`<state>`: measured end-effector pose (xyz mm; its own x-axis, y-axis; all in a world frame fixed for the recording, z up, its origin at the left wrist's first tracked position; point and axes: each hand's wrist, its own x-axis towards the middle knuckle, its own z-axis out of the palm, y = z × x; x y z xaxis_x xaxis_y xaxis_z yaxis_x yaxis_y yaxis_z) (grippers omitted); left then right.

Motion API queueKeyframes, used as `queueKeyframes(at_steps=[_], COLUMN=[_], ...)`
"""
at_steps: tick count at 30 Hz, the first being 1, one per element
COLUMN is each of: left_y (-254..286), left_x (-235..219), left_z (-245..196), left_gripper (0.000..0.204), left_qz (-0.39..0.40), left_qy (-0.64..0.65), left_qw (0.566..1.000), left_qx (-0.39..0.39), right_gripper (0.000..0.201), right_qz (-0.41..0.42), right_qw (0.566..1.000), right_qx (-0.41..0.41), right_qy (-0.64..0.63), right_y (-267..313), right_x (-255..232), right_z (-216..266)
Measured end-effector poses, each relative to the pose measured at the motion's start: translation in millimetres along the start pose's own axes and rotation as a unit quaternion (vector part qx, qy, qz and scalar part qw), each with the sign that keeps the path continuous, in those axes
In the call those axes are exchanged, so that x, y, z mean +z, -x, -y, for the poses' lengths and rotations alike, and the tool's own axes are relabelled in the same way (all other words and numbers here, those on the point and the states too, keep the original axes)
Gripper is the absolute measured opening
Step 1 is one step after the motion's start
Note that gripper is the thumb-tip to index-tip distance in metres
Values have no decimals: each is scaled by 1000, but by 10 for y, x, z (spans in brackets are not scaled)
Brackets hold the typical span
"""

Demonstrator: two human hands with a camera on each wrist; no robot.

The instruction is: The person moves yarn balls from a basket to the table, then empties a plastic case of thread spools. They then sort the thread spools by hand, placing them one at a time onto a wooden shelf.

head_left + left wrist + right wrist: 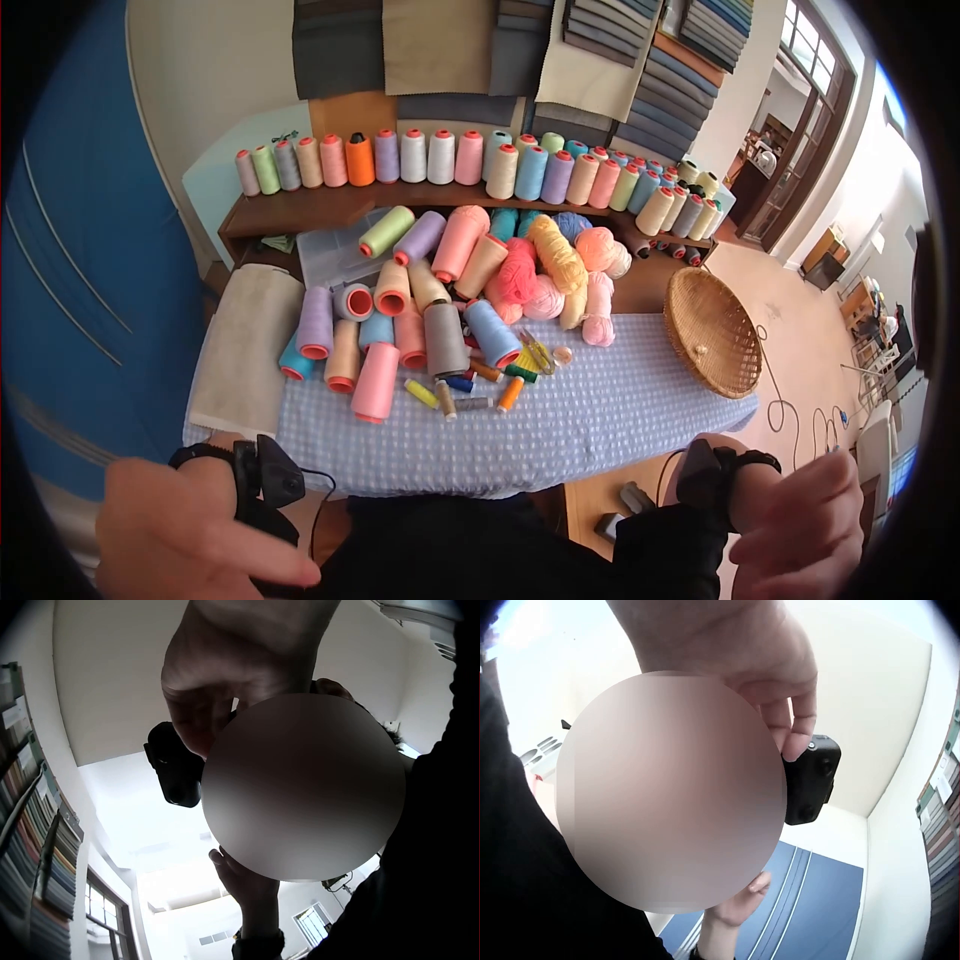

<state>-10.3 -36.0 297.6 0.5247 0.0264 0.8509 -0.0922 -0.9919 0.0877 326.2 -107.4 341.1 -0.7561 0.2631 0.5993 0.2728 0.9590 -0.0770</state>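
My left hand is raised at the lower left of the head view, one finger pointing inward and nothing in its grasp. At the lower right, my right hand hangs with loosely bent fingers, holding nothing visible. Both stay in front of the near edge of the checked tablecloth. Nearest on the cloth lie a pink thread cone, a grey cone and small spools, one orange. Yellow-handled snips lie beside them. Each wrist view looks upward, where a hand overlaps a black head camera.
A wicker basket stands tilted at the table's right end. Yarn skeins pile up at the back, before a shelf lined with thread cones. Folded grey cloth lies left. Cables trail over the floor.
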Motion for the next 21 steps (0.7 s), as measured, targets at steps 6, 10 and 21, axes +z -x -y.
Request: queueKeyframes(at_steps=[6, 10, 21], left_y=[22, 399, 935], left_x=[74, 545, 1096], left_z=[133, 658, 1390], left_gripper=[10, 21, 26], left_qz=[36, -40, 3], left_qy=[-99, 45, 200], left_qw=[976, 962, 801], left_qx=[-193, -265, -564], right_gripper=[32, 30, 49], right_qz=[-377, -394, -117], right_qw=[902, 862, 708], right_qx=[107, 295, 589], right_qy=[-183, 121, 371], right_y=[1039, 599, 2244], right_x=[-78, -190, 90], right_z=[-472, -1428, -4811])
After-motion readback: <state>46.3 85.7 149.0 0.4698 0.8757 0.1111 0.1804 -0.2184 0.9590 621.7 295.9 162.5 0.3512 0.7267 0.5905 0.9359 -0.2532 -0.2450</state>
